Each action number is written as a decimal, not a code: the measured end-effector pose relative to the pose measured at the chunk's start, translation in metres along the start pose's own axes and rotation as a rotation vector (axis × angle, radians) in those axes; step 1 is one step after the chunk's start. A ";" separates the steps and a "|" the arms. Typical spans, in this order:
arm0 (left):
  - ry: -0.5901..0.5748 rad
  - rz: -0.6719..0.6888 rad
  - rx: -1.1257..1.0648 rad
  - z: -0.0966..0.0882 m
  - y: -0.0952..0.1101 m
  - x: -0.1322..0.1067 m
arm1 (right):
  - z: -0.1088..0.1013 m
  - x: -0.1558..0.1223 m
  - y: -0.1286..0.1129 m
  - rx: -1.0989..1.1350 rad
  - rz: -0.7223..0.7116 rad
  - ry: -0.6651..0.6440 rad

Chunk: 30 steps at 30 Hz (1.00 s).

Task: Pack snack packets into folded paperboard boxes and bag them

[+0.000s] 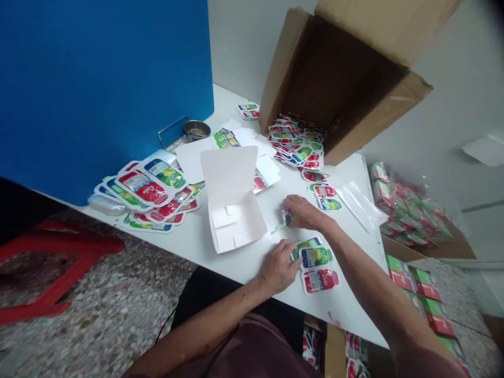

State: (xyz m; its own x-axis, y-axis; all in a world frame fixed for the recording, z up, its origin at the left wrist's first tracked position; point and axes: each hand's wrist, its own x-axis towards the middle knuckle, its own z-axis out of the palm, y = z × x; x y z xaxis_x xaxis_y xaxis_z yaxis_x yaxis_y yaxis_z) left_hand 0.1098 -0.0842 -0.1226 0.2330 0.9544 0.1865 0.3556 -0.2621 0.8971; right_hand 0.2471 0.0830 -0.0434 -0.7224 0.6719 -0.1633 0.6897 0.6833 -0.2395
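My left hand [279, 266] is low over the table's front, its fingers closed at the edge of a few bottle-shaped sachets, a green-and-blue one [315, 257] and a red one [321, 281] among them. Farther off, my right hand [300, 212] pinches a green-and-blue sachet [284, 221] that is tilted on edge and partly covered by the fingers. Left of both hands stands a white carton [236, 220] with its lid raised and inner flaps showing. Two joined sachets [327, 197], one red and one green, lie just beyond my right hand.
A large cardboard box [275, 68] lies tipped, spilling sachets [299, 144]. More sachets [149, 191] are heaped at the left by a blue panel [106, 89]. A metal bowl [197, 129], flat cartons [192, 157] and a clear plastic bag [362, 205] lie about. Packed boxes [425, 286] stand right.
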 end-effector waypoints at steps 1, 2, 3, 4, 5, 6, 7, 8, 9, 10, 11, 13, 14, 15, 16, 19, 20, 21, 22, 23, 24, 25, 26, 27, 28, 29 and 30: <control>0.012 0.006 -0.016 0.000 -0.001 0.000 | 0.002 -0.006 -0.001 0.015 0.007 0.037; 0.023 0.009 -0.033 0.001 -0.002 0.000 | 0.006 -0.013 0.000 0.032 0.026 0.066; 0.032 0.009 -0.047 0.001 -0.002 0.000 | 0.010 -0.020 0.002 0.049 0.055 0.088; 0.040 0.006 -0.061 0.001 -0.003 0.000 | 0.014 -0.028 0.004 0.071 0.091 0.107; 0.047 0.000 -0.075 0.000 -0.003 0.000 | 0.019 -0.036 0.007 0.099 0.123 0.128; 0.051 -0.008 -0.091 0.000 -0.003 0.000 | 0.022 -0.044 0.010 0.132 0.141 0.151; 0.055 -0.018 -0.110 0.000 -0.004 0.000 | 0.025 -0.052 0.012 0.172 0.145 0.177; 0.060 -0.030 -0.133 0.000 -0.004 0.001 | 0.028 -0.059 0.014 0.222 0.144 0.212; 0.067 -0.045 -0.161 -0.001 -0.004 0.002 | 0.029 -0.066 0.015 0.283 0.149 0.255; 0.078 -0.068 -0.193 -0.001 -0.004 0.003 | 0.031 -0.073 0.015 0.359 0.170 0.306; 0.091 -0.098 -0.225 0.000 -0.004 0.005 | 0.031 -0.079 0.015 0.448 0.213 0.370; 0.121 -0.168 -0.268 0.000 -0.003 0.009 | 0.034 -0.091 0.011 0.645 0.337 0.525; 0.139 -0.193 -0.276 0.001 -0.002 0.012 | 0.035 -0.097 0.009 0.736 0.393 0.600; 0.155 -0.199 -0.276 0.001 -0.002 0.016 | 0.037 -0.102 0.006 0.816 0.432 0.662; 0.170 -0.185 -0.267 0.002 -0.001 0.019 | 0.038 -0.106 0.003 0.886 0.452 0.710; 0.174 -0.085 -0.225 0.002 0.000 0.032 | 0.041 -0.114 -0.007 1.038 0.444 0.777; 0.158 -0.056 -0.215 0.002 0.000 0.037 | 0.042 -0.115 -0.011 1.074 0.444 0.792; 0.140 -0.035 -0.209 0.001 0.001 0.042 | 0.042 -0.115 -0.015 1.103 0.448 0.806; 0.127 -0.023 -0.213 0.000 0.002 0.046 | 0.042 -0.114 -0.018 1.125 0.452 0.820; 0.118 -0.020 -0.237 -0.001 0.003 0.051 | 0.041 -0.113 -0.022 1.145 0.456 0.830; 0.112 -0.028 -0.276 -0.003 0.005 0.055 | 0.040 -0.110 -0.025 1.164 0.456 0.836; 0.108 -0.042 -0.321 -0.005 0.007 0.058 | 0.040 -0.108 -0.028 1.185 0.450 0.837; 0.105 -0.059 -0.366 -0.006 0.010 0.060 | 0.039 -0.105 -0.030 1.210 0.439 0.839; 0.103 -0.077 -0.405 -0.008 0.012 0.062 | 0.038 -0.102 -0.032 1.236 0.425 0.845; 0.100 -0.090 -0.430 -0.010 0.015 0.062 | 0.037 -0.100 -0.034 1.258 0.409 0.856; 0.098 -0.100 -0.447 -0.012 0.017 0.062 | 0.036 -0.099 -0.036 1.272 0.395 0.873; 0.101 -0.112 -0.467 -0.013 0.018 0.060 | 0.036 -0.098 -0.037 1.277 0.385 0.895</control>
State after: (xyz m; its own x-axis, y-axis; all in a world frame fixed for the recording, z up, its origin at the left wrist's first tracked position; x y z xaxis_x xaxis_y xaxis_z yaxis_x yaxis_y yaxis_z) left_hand 0.1184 -0.0294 -0.0896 0.1193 0.9882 0.0960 -0.0758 -0.0874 0.9933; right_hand 0.2903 -0.0186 -0.0526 0.0518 0.9958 0.0755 -0.0071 0.0759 -0.9971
